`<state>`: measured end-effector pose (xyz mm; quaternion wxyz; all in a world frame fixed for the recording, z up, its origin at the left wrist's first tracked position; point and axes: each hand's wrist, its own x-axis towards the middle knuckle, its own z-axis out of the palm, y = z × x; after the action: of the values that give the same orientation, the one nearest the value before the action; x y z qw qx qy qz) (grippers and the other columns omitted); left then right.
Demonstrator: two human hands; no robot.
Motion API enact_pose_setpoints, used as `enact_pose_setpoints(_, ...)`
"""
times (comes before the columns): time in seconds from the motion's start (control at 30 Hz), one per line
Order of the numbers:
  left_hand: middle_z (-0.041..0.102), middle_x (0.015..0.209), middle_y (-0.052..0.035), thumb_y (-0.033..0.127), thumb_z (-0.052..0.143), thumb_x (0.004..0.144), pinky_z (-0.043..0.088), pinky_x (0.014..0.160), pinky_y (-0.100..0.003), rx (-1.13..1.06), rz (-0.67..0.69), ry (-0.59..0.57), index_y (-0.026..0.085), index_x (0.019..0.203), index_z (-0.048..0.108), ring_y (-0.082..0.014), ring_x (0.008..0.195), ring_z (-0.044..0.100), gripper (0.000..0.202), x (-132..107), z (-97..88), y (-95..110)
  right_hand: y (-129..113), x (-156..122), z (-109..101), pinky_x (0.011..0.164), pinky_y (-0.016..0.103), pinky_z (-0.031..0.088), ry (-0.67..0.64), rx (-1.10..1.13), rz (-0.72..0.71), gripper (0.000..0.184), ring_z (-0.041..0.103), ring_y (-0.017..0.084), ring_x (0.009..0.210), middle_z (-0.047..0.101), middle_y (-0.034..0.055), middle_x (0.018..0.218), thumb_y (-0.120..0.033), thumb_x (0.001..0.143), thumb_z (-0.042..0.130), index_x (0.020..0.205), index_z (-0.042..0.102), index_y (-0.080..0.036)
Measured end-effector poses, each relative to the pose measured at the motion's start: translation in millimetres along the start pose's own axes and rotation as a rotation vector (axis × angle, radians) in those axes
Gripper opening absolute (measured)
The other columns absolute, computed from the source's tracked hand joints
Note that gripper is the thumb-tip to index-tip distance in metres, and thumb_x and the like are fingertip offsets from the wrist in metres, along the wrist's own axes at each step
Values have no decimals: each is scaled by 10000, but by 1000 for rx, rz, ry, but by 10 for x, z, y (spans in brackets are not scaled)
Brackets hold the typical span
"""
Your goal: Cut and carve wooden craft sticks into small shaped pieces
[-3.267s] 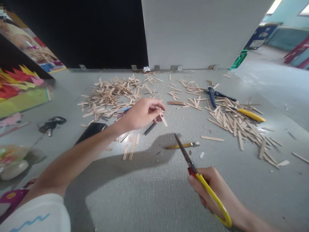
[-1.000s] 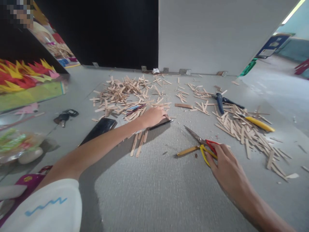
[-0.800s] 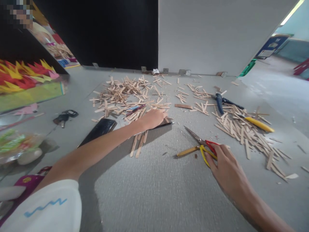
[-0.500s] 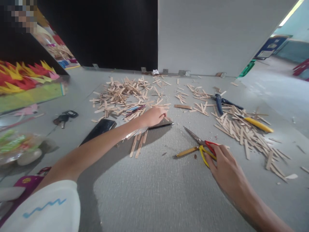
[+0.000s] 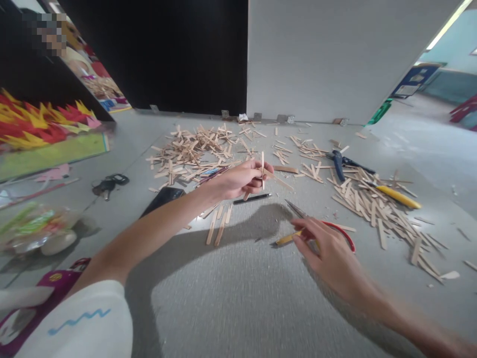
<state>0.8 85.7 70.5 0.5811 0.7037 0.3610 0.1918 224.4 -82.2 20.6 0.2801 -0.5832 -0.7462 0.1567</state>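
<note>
My left hand (image 5: pixel 242 180) is raised over the grey floor, fingers pinched shut on a few wooden craft sticks (image 5: pixel 263 169), one standing upright. Just below it lie a black pen (image 5: pixel 252 199) and two loose sticks (image 5: pixel 218 227). My right hand (image 5: pixel 330 253) hovers low with fingers stretched out over the scissors (image 5: pixel 345 233), whose red handle loop and blade show past the hand. Its fingertips are close to a yellow-handled cutter (image 5: pixel 286 239). Whether any finger is inside a scissor loop is hidden.
A big heap of sticks (image 5: pixel 190 149) lies far left and another heap (image 5: pixel 372 199) at the right, with blue pliers (image 5: pixel 338 162) and a yellow-handled tool (image 5: pixel 397 196). A black phone (image 5: pixel 164 197), keys (image 5: pixel 108 184), coloured paper (image 5: pixel 48 124) and a plastic bag (image 5: pixel 37 229) lie left.
My left hand has lifted off the floor by the pen with sticks in it. My right hand laid the scissors down earlier and now reaches its fingers forward over them.
</note>
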Motion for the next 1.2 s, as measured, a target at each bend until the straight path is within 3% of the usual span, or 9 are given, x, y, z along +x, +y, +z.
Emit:
enact_pose_setpoints(0.1, 412, 721, 8, 78, 316, 1056, 273, 425, -251, -18, -41, -51, 181, 1216, 543, -92, 512, 207, 296, 16, 61, -24, -43, 287, 58, 687, 414, 674, 130, 295, 211, 445, 791, 255, 824, 741, 213, 1244, -555, 1008, 569, 1274, 538, -200)
enact_pose_setpoints(0.17, 384, 689, 23, 71, 301, 1051, 248, 415, -244, -22, -56, -62, 179, 1180, 543, -90, 505, 195, 295, 21, 86, -37, -49, 463, 73, 673, 417, 685, 157, 457, 243, 574, 798, 260, 851, 705, 244, 1338, -591, 942, 656, 1330, 471, -210)
enact_pose_setpoints(0.33, 346, 640, 51, 64, 319, 1031, 214, 399, -222, -45, -119, -35, 210, 993, 499, -83, 460, 217, 235, -47, 178, -26, -177, 598, 76, 566, 339, 669, -47, 765, 214, 683, 770, 232, 729, 792, 100, 932, -606, 872, 770, 1334, 472, -200)
enact_pose_setpoints(0.43, 363, 652, 55, 31, 332, 1013, 228, 412, -217, -76, -189, 2, 216, 912, 458, -74, 443, 250, 246, -135, 276, 20, -237, 556, 83, 507, 286, 635, -9, 763, 193, 486, 721, 184, 626, 752, 35, 804, -538, 872, 789, 1178, 617, -203)
enact_pose_setpoints(0.57, 473, 719, 40, -22, 392, 971, 286, 460, -226, -224, -270, 80, 213, 950, 475, -80, 476, 339, 251, -222, 389, 68, -209, 558, 60, 452, 226, 551, 68, 656, 171, 252, 630, 118, 527, 713, 23, 736, -441, 931, 706, 922, 741, -192)
enact_pose_setpoints(0.67, 536, 760, 25, -24, 412, 969, 329, 511, -240, -233, -236, 139, 219, 966, 470, -103, 545, 424, 250, -256, 417, 87, -175, 590, 32, 432, 214, 515, 108, 628, 187, 206, 583, 95, 464, 695, 5, 680, -380, 920, 699, 893, 752, -183)
enact_pose_setpoints(0.83, 554, 723, 24, 47, 486, 1007, 368, 553, -265, -123, -181, 100, 211, 951, 512, -126, 583, 482, 175, -303, 409, 125, -167, 606, 17, 426, 210, 507, 129, 619, 193, 184, 582, 96, 455, 695, 1, 662, -351, 905, 702, 894, 757, -176)
enact_pose_setpoints(1.07, 635, 755, 18, 139, 559, 1084, 308, 477, -230, -132, -133, 234, 224, 974, 468, -89, 525, 464, 166, -280, 435, 115, -134, 599, 23, 427, 208, 492, 151, 583, 163, 194, 568, 89, 436, 678, -12, 648, -358, 923, 692, 907, 768, -180)
enact_pose_setpoints(1.2, 612, 664, 26, 183, 615, 1071, 272, 425, -207, -53, -76, 220, 191, 873, 560, -71, 471, 429, 206, -292, 416, 143, -135, 601, 18, 424, 210, 492, 165, 580, 157, 181, 571, 93, 425, 674, -15, 639, -348, 928, 686, 893, 755, -183)
